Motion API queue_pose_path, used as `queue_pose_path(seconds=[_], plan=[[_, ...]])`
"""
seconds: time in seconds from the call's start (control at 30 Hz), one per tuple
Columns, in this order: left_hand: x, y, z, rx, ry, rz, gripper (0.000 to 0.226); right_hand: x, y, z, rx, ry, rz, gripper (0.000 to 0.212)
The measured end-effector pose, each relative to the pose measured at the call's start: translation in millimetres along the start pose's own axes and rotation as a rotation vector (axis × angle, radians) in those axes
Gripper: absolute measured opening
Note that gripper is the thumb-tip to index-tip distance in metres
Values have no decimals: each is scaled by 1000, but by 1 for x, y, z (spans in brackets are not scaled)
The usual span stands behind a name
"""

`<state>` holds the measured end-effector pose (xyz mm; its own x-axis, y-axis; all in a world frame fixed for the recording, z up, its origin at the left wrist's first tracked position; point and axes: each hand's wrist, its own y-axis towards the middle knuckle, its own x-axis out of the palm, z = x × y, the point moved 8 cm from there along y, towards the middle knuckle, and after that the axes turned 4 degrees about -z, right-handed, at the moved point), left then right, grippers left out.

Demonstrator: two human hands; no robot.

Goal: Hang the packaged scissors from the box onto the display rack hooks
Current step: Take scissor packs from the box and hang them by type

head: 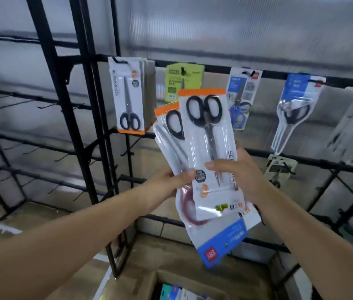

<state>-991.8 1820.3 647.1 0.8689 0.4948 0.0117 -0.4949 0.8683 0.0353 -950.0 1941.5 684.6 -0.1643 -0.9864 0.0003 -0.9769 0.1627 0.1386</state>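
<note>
Both hands hold a fan of packaged scissors in front of the black display rack (97, 118), upside down, handles up; the left hand (167, 182) pinches the lower edge of the fan from the left, thumb on the front; the right hand (238, 172) curls round the front packet (208, 148) from the right, fingers across its clear face and thumb hidden behind. The front packet has an orange strip at its top edge and black handles; a second orange-topped packet (169, 131) sticks out just left of it, partly covered; behind and below both hangs a packet with a blue card end (221, 241) and red handles, its lowest corner above the box.

On the rack behind the fan, hooks already carry packets: a thick stack with black-handled scissors (130, 96) up and to the left of the fan; a green card (184, 81) directly behind its top edge; a blue-handled pair (241, 98) just right of it; a blue-topped packet (296, 111) further right; blurred packets at the frame's right edge. Left of the rack's upright post, rows of bare hooks (30, 105) stand free; a few short bare hooks (132, 150) also sit below the thick stack.

The cardboard box (149, 284) lies open on the floor beneath the fan, at the rack's foot; inside it blue and teal packet edges show, too cropped to count.
</note>
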Motion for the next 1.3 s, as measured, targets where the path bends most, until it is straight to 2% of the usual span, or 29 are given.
queue_pose_path(seconds=[0.1,0.13,0.27,0.4,0.5,0.7,0.83,0.9,0.97,1.1,1.17,1.3], plan=[[5,5,23,31,-340,26,43,8,8,-23,-98,46,62,55],[5,7,27,31,-420,43,37,10,9,-28,-130,52,87,54],[4,10,39,54,-543,39,39,16,9,-42,-205,-12,185,57],[5,8,43,68,-532,7,35,8,1,-49,-305,10,312,29],[3,6,41,50,-494,12,47,2,-4,-51,-329,58,386,19],[1,6,34,38,-569,8,55,-3,0,-47,-234,71,382,13],[-16,5,28,-27,-562,119,38,-20,-4,-50,-215,32,376,12],[-28,4,26,-77,-490,168,34,-27,-8,-53,-235,-56,310,14],[-35,2,25,-103,-419,182,32,-24,-10,-52,-228,-166,130,18],[-43,2,25,-73,-306,166,23,-2,-15,-25,65,-343,-315,33],[-46,0,25,-61,-238,168,20,-4,-17,-17,177,-450,-378,31],[-52,-5,25,-34,-245,137,47,-23,-19,-20,273,-708,-377,20]])
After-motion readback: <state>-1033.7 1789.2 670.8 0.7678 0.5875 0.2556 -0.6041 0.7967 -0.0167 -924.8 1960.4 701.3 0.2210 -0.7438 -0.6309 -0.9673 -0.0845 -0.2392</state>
